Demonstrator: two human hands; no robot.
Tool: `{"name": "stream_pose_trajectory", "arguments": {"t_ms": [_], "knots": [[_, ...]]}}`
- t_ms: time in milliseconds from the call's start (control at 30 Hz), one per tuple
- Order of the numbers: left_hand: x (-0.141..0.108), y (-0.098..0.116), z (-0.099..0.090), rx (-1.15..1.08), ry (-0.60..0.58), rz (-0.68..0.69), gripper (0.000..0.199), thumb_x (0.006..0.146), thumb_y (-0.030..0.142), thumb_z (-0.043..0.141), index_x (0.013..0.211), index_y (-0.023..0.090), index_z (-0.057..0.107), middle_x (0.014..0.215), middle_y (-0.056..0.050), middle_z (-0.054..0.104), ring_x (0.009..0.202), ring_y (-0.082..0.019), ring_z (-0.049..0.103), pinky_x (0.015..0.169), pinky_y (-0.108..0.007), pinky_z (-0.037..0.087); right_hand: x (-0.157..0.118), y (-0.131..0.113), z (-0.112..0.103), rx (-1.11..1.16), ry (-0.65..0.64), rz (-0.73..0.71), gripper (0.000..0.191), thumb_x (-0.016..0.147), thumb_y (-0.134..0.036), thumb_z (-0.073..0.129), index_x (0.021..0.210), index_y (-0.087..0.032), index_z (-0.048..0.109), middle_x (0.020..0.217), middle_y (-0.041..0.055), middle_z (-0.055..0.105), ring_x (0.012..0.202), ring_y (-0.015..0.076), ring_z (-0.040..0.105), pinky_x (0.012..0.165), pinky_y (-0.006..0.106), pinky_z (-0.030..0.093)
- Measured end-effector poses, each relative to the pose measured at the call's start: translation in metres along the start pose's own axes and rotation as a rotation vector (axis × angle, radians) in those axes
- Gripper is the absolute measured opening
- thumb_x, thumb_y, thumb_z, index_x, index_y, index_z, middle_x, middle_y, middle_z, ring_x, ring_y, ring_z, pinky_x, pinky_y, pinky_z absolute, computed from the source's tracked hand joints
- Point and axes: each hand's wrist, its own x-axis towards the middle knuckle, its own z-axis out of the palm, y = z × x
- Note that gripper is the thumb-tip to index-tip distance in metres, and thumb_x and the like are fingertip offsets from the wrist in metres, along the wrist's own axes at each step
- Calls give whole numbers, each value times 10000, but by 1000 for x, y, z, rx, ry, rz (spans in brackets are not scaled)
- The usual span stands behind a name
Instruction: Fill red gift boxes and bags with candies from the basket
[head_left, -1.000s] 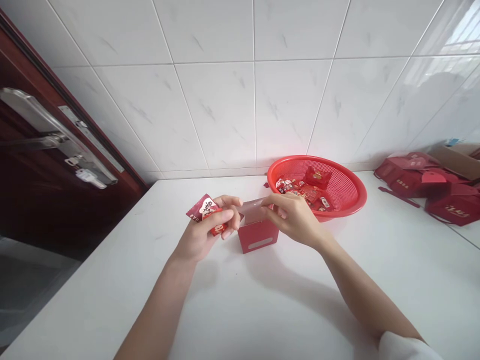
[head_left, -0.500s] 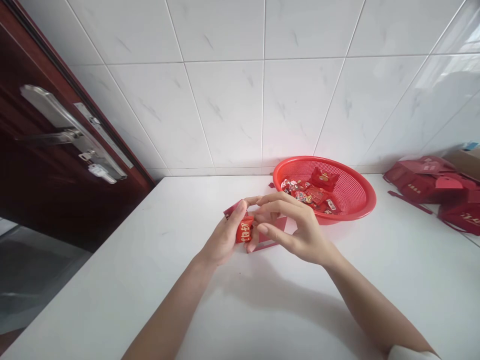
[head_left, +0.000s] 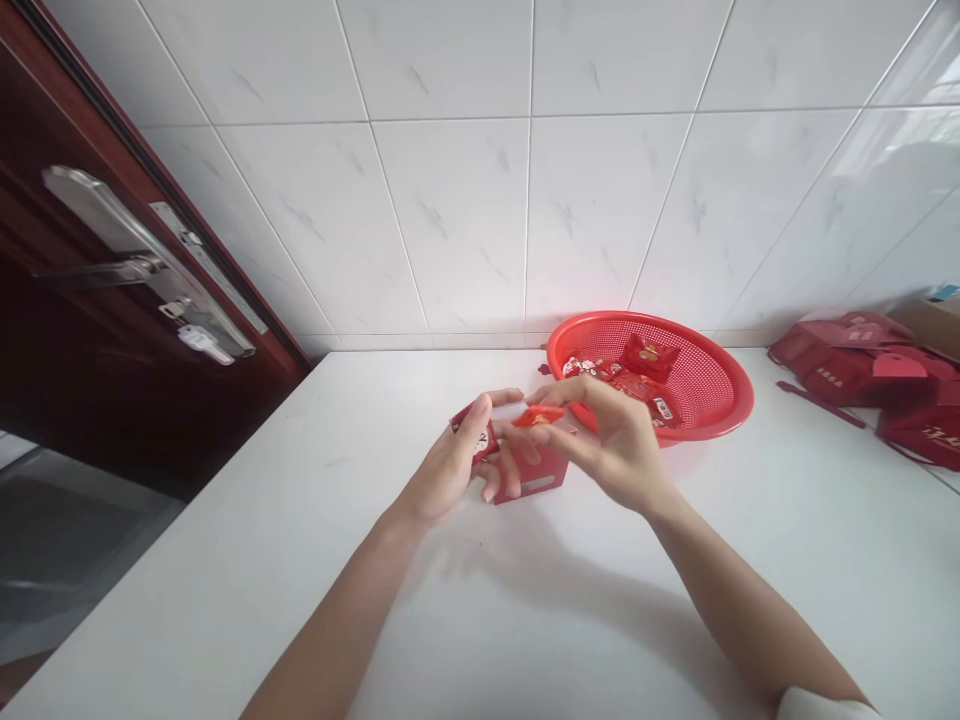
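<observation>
My left hand is closed on a dark red packet, its thumb pressed on top. To its right, my right hand pinches an orange-red packet between thumb and fingers, above a small red box. The box stands on the white table behind and under my hands, which partly hide it. Close behind my right hand, a red mesh basket holds several red packets.
Red boxes with straps lie at the right edge beside a brown carton. White wall tiles rise behind the table. At the left is a dark red door with a metal handle and keys.
The orange-red packet has left my left hand and moved right, into my right hand's pinch. More of the dark red packet and of the small box now shows.
</observation>
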Motion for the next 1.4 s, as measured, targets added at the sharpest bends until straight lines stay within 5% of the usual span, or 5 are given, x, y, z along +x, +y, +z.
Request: {"name": "stream_pose_trajectory", "arguments": {"t_ms": [433,1000,1100,1233,1400], "knots": [[-1,12,-10,3,86,84,546,911,653,529,1116,149,572,739,-41,707,472,-120,554,447,-235,335,9,17,-13,-272,-40,-17,42,908,-246,661,885,-214,677,823,16,731,794,182,689,754,308,524],[-5,-9,10,97,-340,-23,902,852,880,122,844,142,640,584,-59,660,361,-84,458,367,-214,303,-4,-4,3,-92,-250,-128,197,925,-212,678,1120,-218,710,906,26,761,859,180,686,832,340,521],[-6,-6,7,108,-339,-8,900,860,872,155,1082,148,641,628,-47,678,372,-94,490,378,-215,317,-3,-5,0,17,-270,-50,85,959,-218,627,999,-225,702,831,0,750,734,160,695,751,324,543],[-6,-1,1,208,-16,116,622,912,683,493,1343,237,544,862,-34,709,467,-99,556,444,-234,387,1,-3,-10,-32,-14,-35,52,908,-223,687,862,-212,666,809,4,730,735,168,689,697,302,539],[1,-2,-11,594,522,511,123,862,326,659,891,244,746,1118,-47,669,916,-186,660,768,-309,536,8,8,-21,-318,178,-94,92,895,-185,661,812,-222,647,784,0,718,756,181,670,745,330,500]]}}
